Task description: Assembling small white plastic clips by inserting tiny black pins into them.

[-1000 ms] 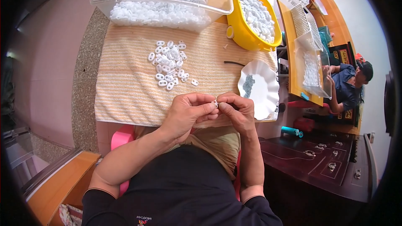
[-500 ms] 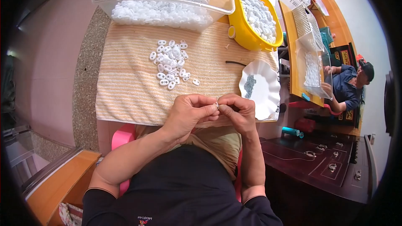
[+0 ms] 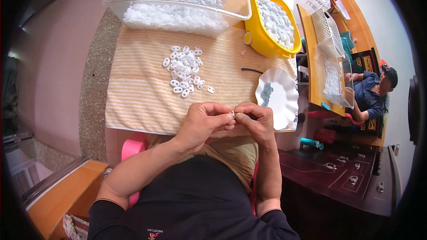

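Observation:
My left hand point(image 3: 202, 121) and my right hand point(image 3: 257, 122) meet over the front edge of the towel-covered table. Pinched between both sets of fingertips is a small white plastic piece point(image 3: 233, 114), mostly hidden by the fingers. Beyond my left hand lies a loose pile of white oval two-hole plastic pieces point(image 3: 184, 67), with a single piece point(image 3: 210, 90) apart at its near right. Just past my right hand stands a white scalloped plate point(image 3: 283, 102) with a small heap of tiny grey parts point(image 3: 267, 94) on its left side.
A clear bin point(image 3: 187, 2) full of white pieces stands at the back, beside a yellow tub point(image 3: 254, 40) of more pieces. A thin black rod point(image 3: 251, 70) lies by the plate. At the right, another person point(image 3: 373, 84) sits at a wooden table with a clear box point(image 3: 332, 78).
The whole view has shifted slightly, with the table things a little lower and to the right. Both hands keep their pinch on the small white piece.

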### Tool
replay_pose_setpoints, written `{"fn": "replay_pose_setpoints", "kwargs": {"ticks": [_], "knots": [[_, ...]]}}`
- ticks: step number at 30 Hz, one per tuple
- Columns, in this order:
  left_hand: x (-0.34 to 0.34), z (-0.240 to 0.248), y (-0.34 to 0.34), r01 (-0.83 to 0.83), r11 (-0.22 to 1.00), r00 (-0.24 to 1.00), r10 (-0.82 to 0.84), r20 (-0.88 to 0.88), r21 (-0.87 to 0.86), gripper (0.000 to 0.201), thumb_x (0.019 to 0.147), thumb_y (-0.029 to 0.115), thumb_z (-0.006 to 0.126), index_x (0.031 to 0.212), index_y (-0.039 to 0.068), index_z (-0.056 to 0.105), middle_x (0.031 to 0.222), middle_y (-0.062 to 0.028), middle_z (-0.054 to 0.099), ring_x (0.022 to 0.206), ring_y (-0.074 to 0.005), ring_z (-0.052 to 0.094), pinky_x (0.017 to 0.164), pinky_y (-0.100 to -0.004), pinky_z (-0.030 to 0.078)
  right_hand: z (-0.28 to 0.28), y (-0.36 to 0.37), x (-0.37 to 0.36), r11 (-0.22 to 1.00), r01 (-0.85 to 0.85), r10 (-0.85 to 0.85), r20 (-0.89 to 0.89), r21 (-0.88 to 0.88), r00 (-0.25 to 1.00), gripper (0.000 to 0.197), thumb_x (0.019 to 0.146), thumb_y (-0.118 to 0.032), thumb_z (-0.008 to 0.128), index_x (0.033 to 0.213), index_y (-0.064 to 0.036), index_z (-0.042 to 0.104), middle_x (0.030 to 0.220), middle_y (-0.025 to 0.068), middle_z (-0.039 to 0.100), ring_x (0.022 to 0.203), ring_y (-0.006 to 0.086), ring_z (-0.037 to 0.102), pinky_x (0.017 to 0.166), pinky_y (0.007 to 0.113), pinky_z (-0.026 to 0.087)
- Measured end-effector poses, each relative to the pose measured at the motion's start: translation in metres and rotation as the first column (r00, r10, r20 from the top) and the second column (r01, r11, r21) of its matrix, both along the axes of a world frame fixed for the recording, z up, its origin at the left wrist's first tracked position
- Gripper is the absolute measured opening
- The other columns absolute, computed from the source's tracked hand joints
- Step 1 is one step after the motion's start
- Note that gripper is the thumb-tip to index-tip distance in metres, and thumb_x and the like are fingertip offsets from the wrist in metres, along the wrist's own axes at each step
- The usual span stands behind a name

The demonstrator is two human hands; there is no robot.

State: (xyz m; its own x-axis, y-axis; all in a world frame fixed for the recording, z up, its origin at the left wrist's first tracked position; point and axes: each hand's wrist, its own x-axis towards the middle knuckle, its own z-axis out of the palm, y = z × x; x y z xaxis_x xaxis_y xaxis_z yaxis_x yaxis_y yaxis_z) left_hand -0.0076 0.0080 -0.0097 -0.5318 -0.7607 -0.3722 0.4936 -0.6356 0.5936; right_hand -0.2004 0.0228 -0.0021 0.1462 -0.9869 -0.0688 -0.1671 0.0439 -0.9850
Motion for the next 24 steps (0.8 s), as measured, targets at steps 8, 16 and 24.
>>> {"fn": "replay_pose_setpoints", "kwargs": {"ticks": [8, 16, 24], "knots": [[0.002, 0.003, 0.0, -0.005, 0.999, 1.0, 0.007, -0.023, 0.052, 0.012, 0.087, 0.002, 0.064, 0.097, -0.003, 0.063, 0.088, -0.01, 0.066, 0.078, -0.0146, 0.065, 0.073, -0.027, 0.056, -0.003, 0.0, -0.001, 1.0, -0.004, 0.004, 0.003, 0.0, 1.0, 0.008, 0.082, 0.009, 0.061, 0.089, 0.0064, 0.065, 0.087, 0.0106, 0.065, 0.078, 0.0138, 0.061, 0.068, 0.024, 0.05], [0.003, 0.004, 0.001, 0.006, 0.999, 1.0, -0.005, -0.027, 0.039, 0.012, 0.086, 0.004, 0.065, 0.097, -0.002, 0.063, 0.088, -0.0103, 0.066, 0.078, -0.0159, 0.066, 0.075, -0.0299, 0.057, -0.013, -0.001, -0.006, 0.998, -0.027, 0.03, 0.063, -0.05, 0.998, 0.007, 0.081, 0.007, 0.065, 0.088, 0.0052, 0.065, 0.087, 0.0129, 0.065, 0.077, 0.017, 0.062, 0.069, 0.027, 0.053], [0.005, 0.007, 0.0, 0.01, 0.999, 0.999, -0.008, -0.053, 0.05, 0.015, 0.084, 0.003, 0.067, 0.097, -0.003, 0.063, 0.09, -0.0107, 0.066, 0.078, -0.0165, 0.066, 0.075, -0.03, 0.057, -0.011, -0.001, -0.005, 1.0, -0.002, 0.002, 0.117, -0.003, 0.993, 0.009, 0.079, 0.008, 0.065, 0.088, 0.0057, 0.065, 0.085, 0.013, 0.064, 0.076, 0.0171, 0.062, 0.067, 0.026, 0.053]]}}
